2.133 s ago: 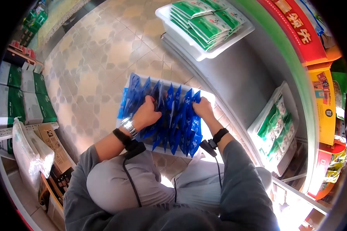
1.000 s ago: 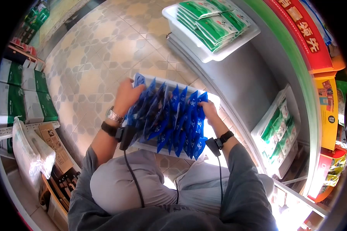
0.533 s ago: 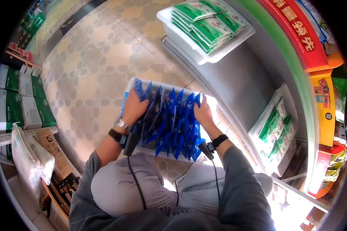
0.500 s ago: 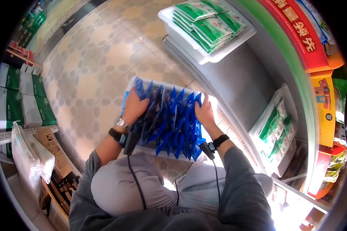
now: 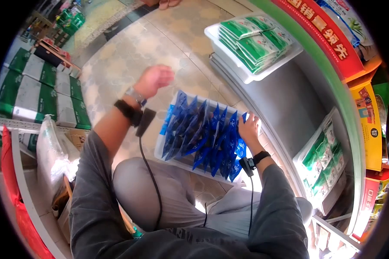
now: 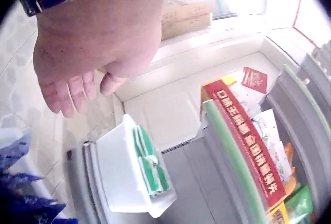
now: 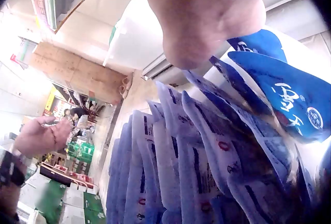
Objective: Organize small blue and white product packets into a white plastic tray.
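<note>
Blue packets (image 5: pixel 218 134) stand on edge in rows inside a white bin (image 5: pixel 161 146) in front of the person's knees; they also fill the lower part of the right wrist view (image 7: pixel 207 157). My left hand (image 5: pixel 155 80) is raised beyond the bin's left side, fingers extended, touching nothing; its fingers hang straight in the left wrist view (image 6: pixel 98 43). At the bin's right end, my right hand (image 5: pixel 249 128) pinches the top of an end packet between thumb and fingers. In the right wrist view that hand (image 7: pixel 207 22) hides its own fingertips.
A white bin of green packets (image 5: pixel 255 47) stands on the grey shelf at the upper right. Another tilted bin of green-and-white packets (image 5: pixel 322 162) is at the right. Green-and-white boxes (image 5: pixel 28 97) are stacked at the left. Tiled floor (image 5: pixel 116 64) lies beyond the bin.
My left hand has let go of the packets at the bin's left side and moved up and away, its fingers extended. My right hand remains at the right end. The head view has shifted.
</note>
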A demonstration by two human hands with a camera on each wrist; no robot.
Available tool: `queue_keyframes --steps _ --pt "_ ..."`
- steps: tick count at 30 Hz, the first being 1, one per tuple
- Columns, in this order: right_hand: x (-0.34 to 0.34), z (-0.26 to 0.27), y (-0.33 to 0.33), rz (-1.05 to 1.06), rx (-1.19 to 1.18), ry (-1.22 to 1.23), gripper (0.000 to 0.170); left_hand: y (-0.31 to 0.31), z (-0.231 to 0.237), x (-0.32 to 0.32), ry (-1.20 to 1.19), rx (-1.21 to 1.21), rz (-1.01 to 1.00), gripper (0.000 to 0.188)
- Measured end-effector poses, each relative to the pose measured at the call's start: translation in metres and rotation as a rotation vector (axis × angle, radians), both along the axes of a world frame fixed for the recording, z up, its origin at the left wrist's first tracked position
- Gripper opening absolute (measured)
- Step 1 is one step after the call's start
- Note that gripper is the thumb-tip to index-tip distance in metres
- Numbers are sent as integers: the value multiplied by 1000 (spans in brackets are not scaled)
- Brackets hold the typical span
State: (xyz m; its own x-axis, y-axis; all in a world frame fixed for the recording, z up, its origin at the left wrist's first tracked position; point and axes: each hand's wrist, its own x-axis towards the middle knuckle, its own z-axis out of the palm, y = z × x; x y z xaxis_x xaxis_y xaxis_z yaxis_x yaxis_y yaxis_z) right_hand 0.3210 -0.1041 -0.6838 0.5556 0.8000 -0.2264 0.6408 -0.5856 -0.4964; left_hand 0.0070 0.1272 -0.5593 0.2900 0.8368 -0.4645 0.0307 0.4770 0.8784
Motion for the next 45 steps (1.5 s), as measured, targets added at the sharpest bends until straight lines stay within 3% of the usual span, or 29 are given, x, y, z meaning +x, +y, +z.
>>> queue_keyframes --steps 4,7,10,12,13,14,15,17,18,22,25,27,28,30,33,36,39,40,43,45 --pt "-11 8 1 1 -27 -77 70 14 124 5 -253 34 262 34" --pt "-24 9 14 -1 67 -261 69 9 172 -7 -225 314 296 39" --pt "-48 34 35 62 243 -317 65 -10 179 -12 -18 522 310 36" --pt "-79 90 43 229 388 -74 63 -33 174 2 79 635 354 32" --pt "-96 141 40 272 357 398 57 -42 169 13 105 677 371 31" --pt "-116 147 39 382 567 635 57 -50 162 25 125 718 390 29" --pt "-138 161 34 427 521 920 62 -55 156 34 146 761 408 27" --pt "-164 203 11 427 195 1456 72 -63 143 55 96 784 472 25" --pt "-175 205 6 504 195 1362 67 -64 137 61 74 796 499 23" --pt "-180 216 -15 413 357 1495 51 -57 116 76 -169 511 697 20" --pt "-175 220 -21 346 384 1530 50 2 91 34 -930 72 891 18" --pt "-171 232 -17 319 368 1490 51 19 111 24 -1073 -74 1077 19" --pt "-175 228 -12 299 432 1452 54 11 117 33 -1073 -88 1075 19" --pt "-164 228 -6 338 300 1548 56 1 128 49 -1081 -106 1065 18" --pt "-154 223 1 434 127 1626 72 2 112 61 -723 -105 926 12" --pt "-154 193 11 461 2 1643 85 -14 114 72 -1 332 703 10" --pt "-136 147 37 256 140 1457 71 7 105 30 541 943 -56 17" --pt "-122 128 46 202 216 1242 66 4 106 24 758 1170 -257 13" --pt "-57 61 62 159 438 457 47 0 102 7 1211 1296 -817 14" --pt "-12 61 39 122 377 207 44 -6 65 -2 1164 1167 -893 16"
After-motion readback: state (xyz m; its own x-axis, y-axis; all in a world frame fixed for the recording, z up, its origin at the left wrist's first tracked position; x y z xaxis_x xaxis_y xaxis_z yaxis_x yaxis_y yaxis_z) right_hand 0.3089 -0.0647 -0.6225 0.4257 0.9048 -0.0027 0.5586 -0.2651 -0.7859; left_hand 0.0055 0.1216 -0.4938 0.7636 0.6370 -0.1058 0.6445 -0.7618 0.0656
